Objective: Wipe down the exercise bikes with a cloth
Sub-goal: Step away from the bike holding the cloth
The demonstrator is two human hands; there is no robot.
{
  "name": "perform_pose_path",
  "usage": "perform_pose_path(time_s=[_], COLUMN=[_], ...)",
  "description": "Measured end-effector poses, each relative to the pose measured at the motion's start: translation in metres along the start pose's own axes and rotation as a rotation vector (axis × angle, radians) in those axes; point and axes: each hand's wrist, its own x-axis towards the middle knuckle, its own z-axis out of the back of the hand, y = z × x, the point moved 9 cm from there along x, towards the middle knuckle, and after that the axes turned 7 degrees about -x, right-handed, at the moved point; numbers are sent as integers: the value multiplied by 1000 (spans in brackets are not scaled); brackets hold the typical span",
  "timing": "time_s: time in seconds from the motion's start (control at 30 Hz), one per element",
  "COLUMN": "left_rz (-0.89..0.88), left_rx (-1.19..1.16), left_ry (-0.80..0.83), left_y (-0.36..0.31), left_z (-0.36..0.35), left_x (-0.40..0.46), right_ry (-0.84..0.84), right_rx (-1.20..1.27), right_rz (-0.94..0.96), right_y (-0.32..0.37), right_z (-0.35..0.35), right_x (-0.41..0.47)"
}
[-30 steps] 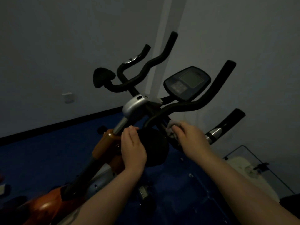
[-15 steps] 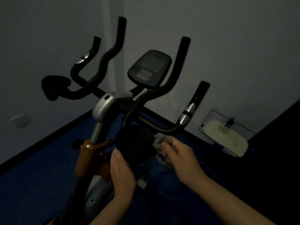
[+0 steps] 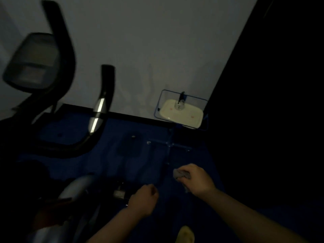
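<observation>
- A dim room is seen, with a dark blue floor [image 3: 122,151] met by a pale grey wall [image 3: 149,50] along a black skirting strip [image 3: 140,118].
- The exercise bike [image 3: 70,95] is blurred at the left, its console [image 3: 31,62] and black handlebars raised before the wall.
- A cream-coloured device in a blue wire frame [image 3: 182,112] is set against the wall.
- A grey cloth [image 3: 180,175] is gripped in the curled right hand [image 3: 196,179], clear of the bike.
- The left hand [image 3: 142,200] is loosely fisted; nothing is seen held.
</observation>
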Motion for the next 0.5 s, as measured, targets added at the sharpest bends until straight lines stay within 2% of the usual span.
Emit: perform_pose_path(time_s=[0.23, 0.5], left_rz=[0, 63], left_rx=[-41, -53], left_ry=[-2, -62], left_y=[-91, -132], left_z=[-42, -39], left_x=[67, 130], right_ry=[24, -14], right_rx=[-82, 2], right_rz=[-67, -77], right_y=[-89, -140], right_z=[36, 71], right_x=[33, 90])
